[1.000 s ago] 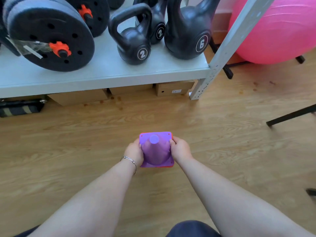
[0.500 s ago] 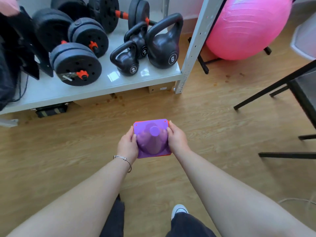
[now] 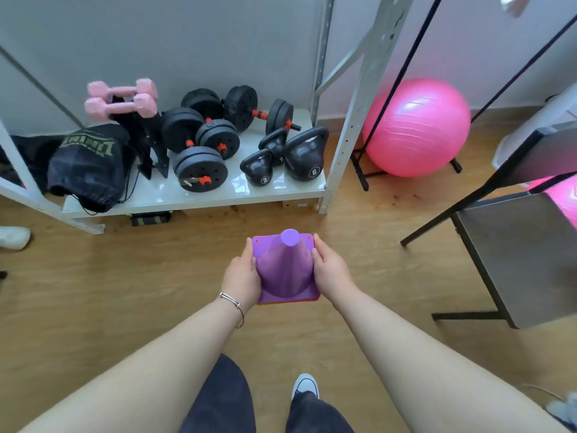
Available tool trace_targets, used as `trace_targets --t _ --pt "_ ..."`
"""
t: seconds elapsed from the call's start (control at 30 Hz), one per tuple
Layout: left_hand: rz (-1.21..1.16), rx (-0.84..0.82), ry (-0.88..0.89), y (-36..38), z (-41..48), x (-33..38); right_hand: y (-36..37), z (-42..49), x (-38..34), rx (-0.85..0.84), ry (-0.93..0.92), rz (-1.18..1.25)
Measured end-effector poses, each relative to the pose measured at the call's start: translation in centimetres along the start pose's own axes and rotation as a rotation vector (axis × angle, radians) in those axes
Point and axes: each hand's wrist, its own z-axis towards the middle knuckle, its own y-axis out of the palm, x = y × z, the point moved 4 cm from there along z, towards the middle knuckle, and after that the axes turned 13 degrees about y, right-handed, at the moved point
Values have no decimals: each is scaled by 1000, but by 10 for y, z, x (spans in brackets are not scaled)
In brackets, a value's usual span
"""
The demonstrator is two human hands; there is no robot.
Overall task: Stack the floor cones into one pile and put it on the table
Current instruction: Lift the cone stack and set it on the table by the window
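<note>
A pile of stacked cones (image 3: pixel 285 270), purple on top with an orange-red base edge showing beneath, is held upright in the air in front of me. My left hand (image 3: pixel 242 276) grips its left side and my right hand (image 3: pixel 331 271) grips its right side. How many cones lie under the purple one is hidden. A dark grey table (image 3: pixel 527 254) with black legs stands to my right, its top bare where it shows.
A white metal shelf (image 3: pixel 218 195) ahead carries black kettlebells (image 3: pixel 301 157), dumbbell plates (image 3: pixel 199 168), pink dumbbells and a black bag. A pink exercise ball (image 3: pixel 416 128) sits behind a black stand. Wooden floor surrounds me; another person's white shoe is at far left.
The cone pile has risen off the floor with both hands as I stood up. The view pulled back from the shelf, and the table came into sight on the right.
</note>
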Motion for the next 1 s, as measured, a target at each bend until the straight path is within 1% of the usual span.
trace_targets --t 0.1,0.17,0.27,0.33,0.47,0.6,0.7,0.77,0.87,1.0 --pt "35 -3 27 -40 -21 32 -15 -40 -27 -29 -1 42" --pt "6 4 21 -63 -33 50 -24 -64 -49 -28 -41 37" --pt "-141 47 -41 -98 -53 66 -36 -97 -85 -9 -101 24" --pt "-263 76 -45 -122 -65 77 -42 -120 -111 3 -143 2" --pt "-350 130 -21 -171 -77 87 -52 -154 -155 11 -234 3" --pt "-444 179 1 -230 -85 95 -47 -184 -190 -51 -201 106" --pt "-526 149 46 -268 -85 96 -42 -195 -218 -18 -210 191" --pt "-508 143 113 -291 -90 105 -40 -207 -239 19 -254 206" --pt "-429 214 160 -321 -95 109 -29 -220 -265 37 -307 200" --pt "-346 235 125 -349 -89 100 -13 -226 -294 48 -332 196"
